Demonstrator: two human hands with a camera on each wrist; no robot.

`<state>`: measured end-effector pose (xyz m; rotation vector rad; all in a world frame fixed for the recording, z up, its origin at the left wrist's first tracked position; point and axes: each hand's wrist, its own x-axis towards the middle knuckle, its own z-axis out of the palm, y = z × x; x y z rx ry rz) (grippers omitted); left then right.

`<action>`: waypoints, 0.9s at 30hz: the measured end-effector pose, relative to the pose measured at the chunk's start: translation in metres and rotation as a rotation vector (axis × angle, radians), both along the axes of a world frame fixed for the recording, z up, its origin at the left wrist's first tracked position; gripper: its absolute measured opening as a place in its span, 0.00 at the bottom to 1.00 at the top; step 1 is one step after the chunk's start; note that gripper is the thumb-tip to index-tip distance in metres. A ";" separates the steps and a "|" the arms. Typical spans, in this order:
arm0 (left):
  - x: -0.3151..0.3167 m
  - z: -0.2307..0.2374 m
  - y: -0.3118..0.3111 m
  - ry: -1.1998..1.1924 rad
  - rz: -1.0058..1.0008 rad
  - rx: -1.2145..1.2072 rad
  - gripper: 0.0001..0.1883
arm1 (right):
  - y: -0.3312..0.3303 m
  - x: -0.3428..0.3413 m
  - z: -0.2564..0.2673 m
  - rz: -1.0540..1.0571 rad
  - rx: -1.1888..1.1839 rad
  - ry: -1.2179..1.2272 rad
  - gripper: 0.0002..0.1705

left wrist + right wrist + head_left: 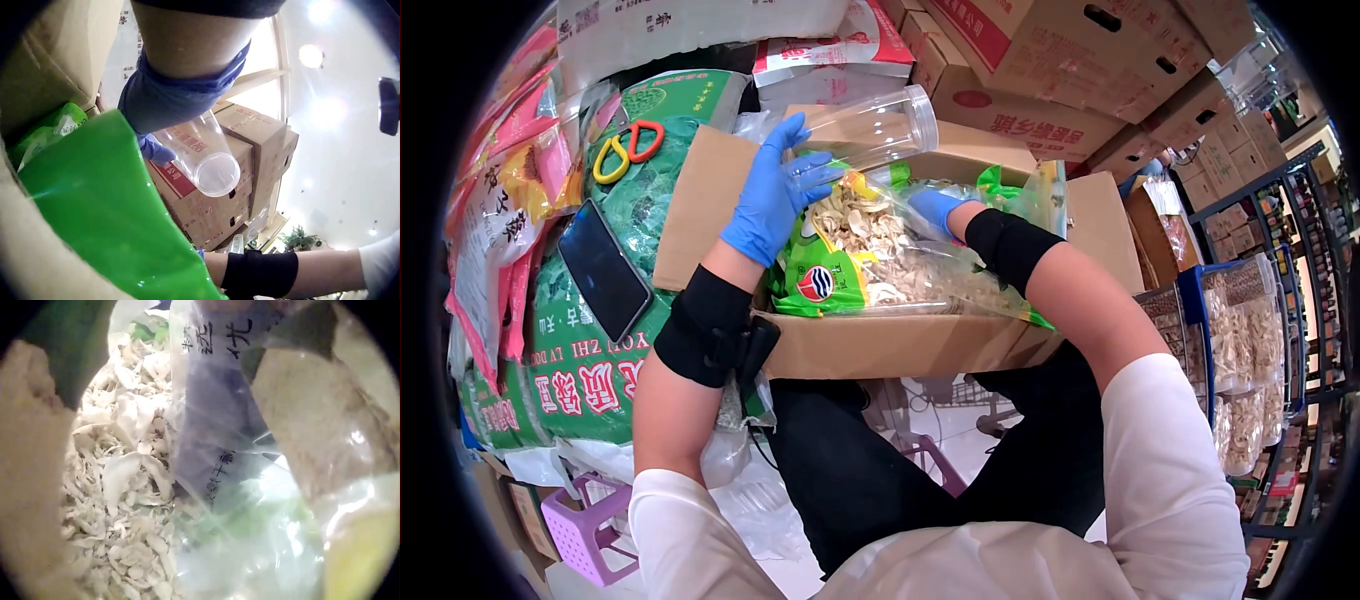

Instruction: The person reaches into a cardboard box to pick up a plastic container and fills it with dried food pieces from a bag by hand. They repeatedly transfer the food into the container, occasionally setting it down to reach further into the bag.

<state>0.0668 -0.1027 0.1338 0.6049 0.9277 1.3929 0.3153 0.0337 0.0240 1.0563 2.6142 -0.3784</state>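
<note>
Left hand [768, 195] holds clear jar [870, 130], tilted, above open bag [830, 290] of dried slices [870, 240]. Right hand [937, 208] in bag at right, behind film; finger state can't tell. Bag sits inside carton [880, 347], near wall close against it; left flap [700, 215] folded outward. Open gap between jar and right hand. Green sack [550, 325], left, reads "YOU ZHI"; bag film, Chinese characters.

pale dried slices [128, 506]; clear plastic film [228, 487] alongside; film dark-lettered
</note>
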 end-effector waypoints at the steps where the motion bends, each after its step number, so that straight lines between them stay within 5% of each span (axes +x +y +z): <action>1: 0.000 0.000 0.000 -0.001 -0.001 0.000 0.28 | -0.003 -0.005 0.002 -0.050 -0.038 -0.069 0.21; 13: -0.001 0.001 -0.001 -0.003 -0.001 -0.005 0.27 | -0.041 -0.012 0.031 -0.041 0.191 0.008 0.16; 16: -0.003 -0.001 0.001 0.024 -0.041 0.008 0.37 | -0.040 -0.017 0.037 -0.112 0.257 0.026 0.14; 22: -0.002 0.001 -0.002 0.020 -0.035 -0.004 0.36 | -0.041 -0.014 0.032 -0.014 0.339 0.197 0.12; 24: 0.000 0.005 -0.004 -0.013 0.006 -0.019 0.25 | -0.037 -0.014 0.029 0.016 0.328 0.121 0.12; 27: -0.001 0.003 -0.003 -0.012 0.003 -0.019 0.25 | -0.036 -0.012 0.030 0.024 0.284 0.089 0.12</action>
